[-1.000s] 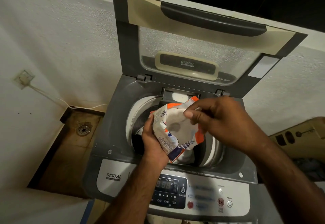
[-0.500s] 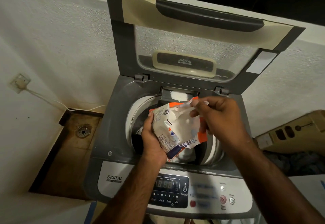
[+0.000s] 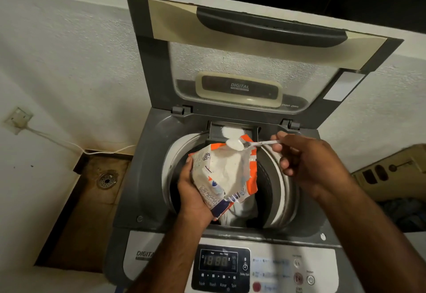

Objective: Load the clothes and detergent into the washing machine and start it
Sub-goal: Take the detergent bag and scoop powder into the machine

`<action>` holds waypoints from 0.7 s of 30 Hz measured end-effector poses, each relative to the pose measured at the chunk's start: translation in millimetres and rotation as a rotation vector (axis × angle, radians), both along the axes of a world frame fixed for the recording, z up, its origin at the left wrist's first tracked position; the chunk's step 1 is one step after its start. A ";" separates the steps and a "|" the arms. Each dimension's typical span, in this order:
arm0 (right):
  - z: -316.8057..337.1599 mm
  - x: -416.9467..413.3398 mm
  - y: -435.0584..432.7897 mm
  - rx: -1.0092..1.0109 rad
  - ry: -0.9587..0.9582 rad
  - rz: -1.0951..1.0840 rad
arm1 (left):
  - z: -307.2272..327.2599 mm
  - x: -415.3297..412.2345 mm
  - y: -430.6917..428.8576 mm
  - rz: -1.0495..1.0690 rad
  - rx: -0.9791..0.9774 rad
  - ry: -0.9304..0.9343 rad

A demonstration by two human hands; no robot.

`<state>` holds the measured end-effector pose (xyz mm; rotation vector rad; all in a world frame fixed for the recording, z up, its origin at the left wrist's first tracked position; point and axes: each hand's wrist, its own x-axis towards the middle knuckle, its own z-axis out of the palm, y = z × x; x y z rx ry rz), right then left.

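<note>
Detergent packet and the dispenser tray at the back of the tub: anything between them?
Head view: the loaded spoon, held by the right hand, hangs between the detergent packet in the left hand and the dispenser tray.

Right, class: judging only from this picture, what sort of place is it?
Probably a home laundry or wash area: a top-loading washing machine stands open against a plastered wall, with a floor drain in a recessed wet patch beside it.

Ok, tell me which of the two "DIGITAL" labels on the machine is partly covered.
The DIGITAL label on the control panel, beside the display: the left forearm hides its last letter. The DIGITAL label on the raised lid reads whole.
</note>
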<state>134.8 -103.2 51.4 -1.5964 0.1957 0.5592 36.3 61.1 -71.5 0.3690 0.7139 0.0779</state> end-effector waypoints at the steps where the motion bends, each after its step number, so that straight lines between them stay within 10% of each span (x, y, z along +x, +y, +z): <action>1: -0.8 6.5 -2.2 0.008 0.017 -0.011 | -3.4 0.6 2.3 0.007 -0.004 0.012; 21: -97.5 67.5 48.3 0.057 0.082 -0.219 | -40.0 8.2 33.4 0.059 0.135 0.139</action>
